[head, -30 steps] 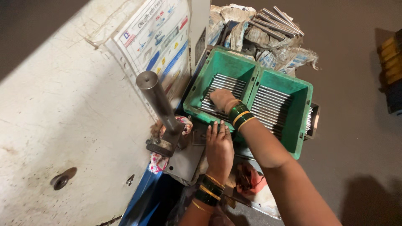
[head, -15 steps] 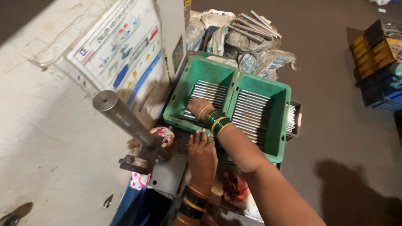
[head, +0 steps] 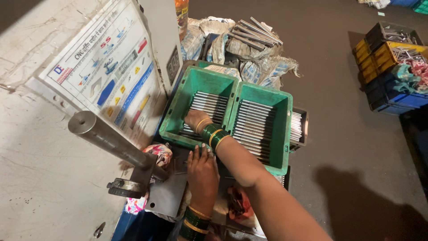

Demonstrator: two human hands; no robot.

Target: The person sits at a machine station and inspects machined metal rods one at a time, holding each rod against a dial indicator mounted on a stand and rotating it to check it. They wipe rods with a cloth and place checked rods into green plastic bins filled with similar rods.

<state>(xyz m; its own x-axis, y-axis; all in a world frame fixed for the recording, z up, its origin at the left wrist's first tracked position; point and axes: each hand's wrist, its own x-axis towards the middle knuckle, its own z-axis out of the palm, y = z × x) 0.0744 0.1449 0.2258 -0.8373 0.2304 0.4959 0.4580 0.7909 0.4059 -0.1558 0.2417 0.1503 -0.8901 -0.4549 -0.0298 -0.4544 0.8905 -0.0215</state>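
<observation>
While the right hand (head: pixel 195 119) reaches down into the left of two green plastic bins (head: pixel 180 117), its fingers curl among the steel rods (head: pixel 209 105) lying in rows there; whether they have actually closed on a rod cannot be told, since the knuckles hide the tips. The left hand (head: pixel 203 172) lies flat, fingers spread and holding nothing, on a grey metal plate (head: pixel 167 196) just below the bin's near wall. A second green bin (head: pixel 280 134) beside the first holds more rods in neat rows, and a thick steel lever handle (head: pixel 109 140) juts out from the machine to the left, near a flowered rag (head: pixel 160 154). The risk looks to be in the rods themselves: they are smooth and round, so a loose pinch could let one slip and roll across the row, knocking its neighbours askew. A wrist lifted carelessly might also catch its green and gold bangles (head: pixel 213 135) on the bin's rim.
</observation>
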